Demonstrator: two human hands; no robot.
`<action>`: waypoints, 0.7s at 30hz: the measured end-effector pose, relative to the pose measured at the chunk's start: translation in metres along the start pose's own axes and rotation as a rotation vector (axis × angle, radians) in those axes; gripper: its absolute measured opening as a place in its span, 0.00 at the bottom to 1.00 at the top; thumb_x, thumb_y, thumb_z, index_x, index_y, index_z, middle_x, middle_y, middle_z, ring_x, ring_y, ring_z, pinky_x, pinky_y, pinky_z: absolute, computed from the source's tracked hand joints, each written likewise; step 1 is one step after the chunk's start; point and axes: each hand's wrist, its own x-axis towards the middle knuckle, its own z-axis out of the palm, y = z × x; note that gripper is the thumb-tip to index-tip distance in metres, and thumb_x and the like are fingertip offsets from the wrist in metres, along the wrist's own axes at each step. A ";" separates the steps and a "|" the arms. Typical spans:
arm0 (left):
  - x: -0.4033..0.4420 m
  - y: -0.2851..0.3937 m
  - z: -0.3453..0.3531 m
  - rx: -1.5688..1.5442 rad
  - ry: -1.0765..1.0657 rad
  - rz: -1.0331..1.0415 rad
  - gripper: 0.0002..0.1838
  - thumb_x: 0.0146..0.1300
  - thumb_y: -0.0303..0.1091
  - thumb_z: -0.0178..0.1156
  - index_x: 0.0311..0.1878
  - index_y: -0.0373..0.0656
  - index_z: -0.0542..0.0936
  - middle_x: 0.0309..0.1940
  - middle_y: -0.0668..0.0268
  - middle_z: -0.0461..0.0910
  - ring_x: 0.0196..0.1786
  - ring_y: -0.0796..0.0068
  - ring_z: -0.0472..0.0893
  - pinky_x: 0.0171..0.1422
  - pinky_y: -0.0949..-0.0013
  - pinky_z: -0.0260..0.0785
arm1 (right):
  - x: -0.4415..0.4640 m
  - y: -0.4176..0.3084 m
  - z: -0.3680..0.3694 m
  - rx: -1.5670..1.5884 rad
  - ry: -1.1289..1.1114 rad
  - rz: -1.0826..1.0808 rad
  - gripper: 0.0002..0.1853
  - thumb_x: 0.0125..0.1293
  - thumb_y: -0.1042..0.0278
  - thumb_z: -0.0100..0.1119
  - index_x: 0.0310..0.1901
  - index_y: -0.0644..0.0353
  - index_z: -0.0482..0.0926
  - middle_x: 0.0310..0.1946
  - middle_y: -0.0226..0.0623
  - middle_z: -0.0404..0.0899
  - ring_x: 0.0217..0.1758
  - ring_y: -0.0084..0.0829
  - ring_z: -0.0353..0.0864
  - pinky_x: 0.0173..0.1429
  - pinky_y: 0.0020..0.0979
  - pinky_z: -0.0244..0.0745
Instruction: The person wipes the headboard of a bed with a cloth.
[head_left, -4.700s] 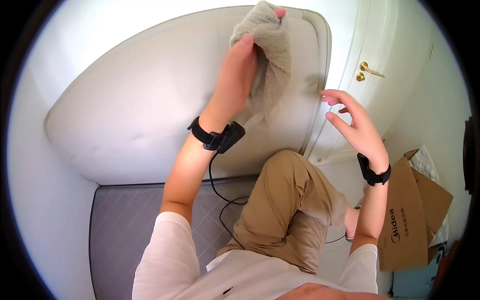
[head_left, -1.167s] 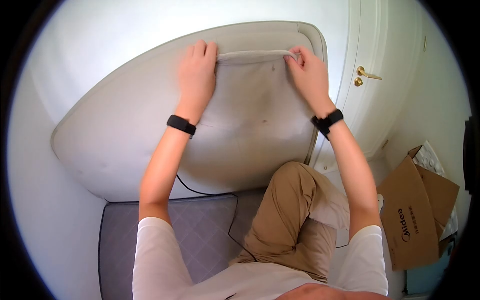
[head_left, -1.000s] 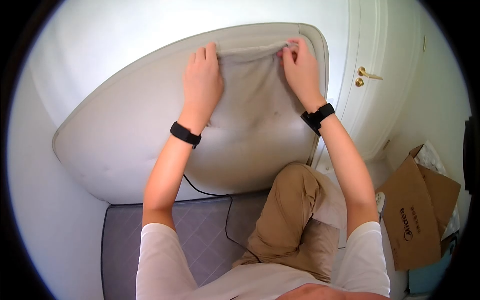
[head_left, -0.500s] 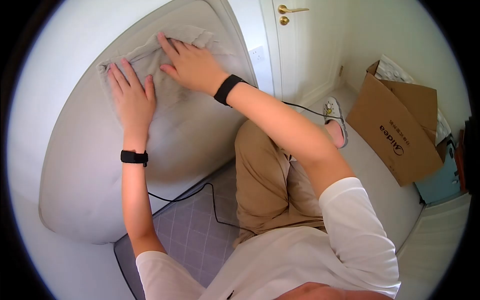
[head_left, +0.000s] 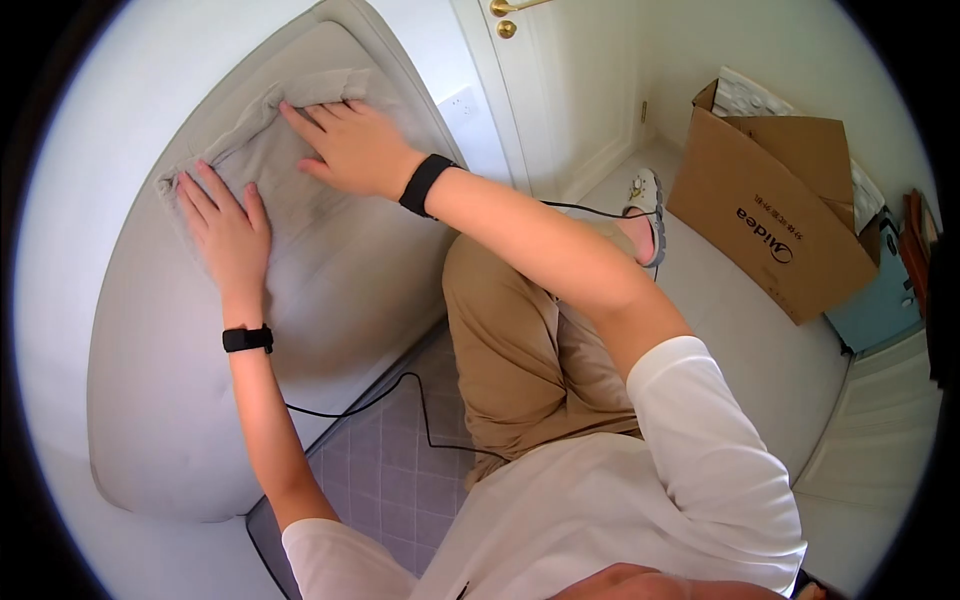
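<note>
A light grey cloth (head_left: 275, 150) lies spread against the upper part of the padded grey headboard (head_left: 320, 290), its top edge bunched into a rolled fold. My left hand (head_left: 228, 230) rests on the cloth's left side with fingers stretched out, the tips at the folded edge. To the right of it, my right hand (head_left: 355, 148) presses flat on the cloth, fingers spread and thumb pointing left. Neither hand grasps anything. Both wrists wear black bands. Cloth under the palms is hidden.
A black cable (head_left: 428, 410) runs over the quilted grey mat (head_left: 385, 470) beside my bent leg. At right, a brown cardboard box (head_left: 760, 215) leans by a blue case (head_left: 880, 290). Behind stand a white door (head_left: 560, 100) and a wall socket (head_left: 460, 104). A white clog (head_left: 650, 215) is on my foot.
The view has shifted, so the headboard's top, the door and the box appear farther left. Both hands appear lower and more to the left, still flat on the cloth.
</note>
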 end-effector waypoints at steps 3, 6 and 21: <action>0.000 0.000 0.000 0.022 -0.003 0.004 0.38 0.78 0.50 0.51 0.82 0.36 0.56 0.80 0.37 0.55 0.80 0.35 0.58 0.80 0.45 0.57 | -0.003 -0.001 0.003 0.006 0.013 0.011 0.41 0.71 0.47 0.61 0.79 0.59 0.61 0.64 0.42 0.77 0.67 0.39 0.75 0.70 0.40 0.68; 0.002 -0.002 0.001 0.029 0.014 0.021 0.38 0.78 0.50 0.52 0.82 0.37 0.56 0.80 0.37 0.56 0.80 0.35 0.59 0.80 0.45 0.57 | -0.002 -0.002 0.006 -0.002 0.043 0.018 0.41 0.71 0.47 0.61 0.79 0.58 0.62 0.64 0.42 0.77 0.68 0.39 0.75 0.70 0.41 0.67; 0.001 -0.002 0.002 0.042 0.007 0.037 0.38 0.79 0.50 0.51 0.82 0.37 0.55 0.80 0.38 0.56 0.81 0.38 0.57 0.80 0.46 0.56 | -0.006 0.001 0.015 -0.021 0.061 0.032 0.41 0.72 0.43 0.59 0.79 0.56 0.62 0.65 0.40 0.77 0.66 0.38 0.75 0.72 0.42 0.65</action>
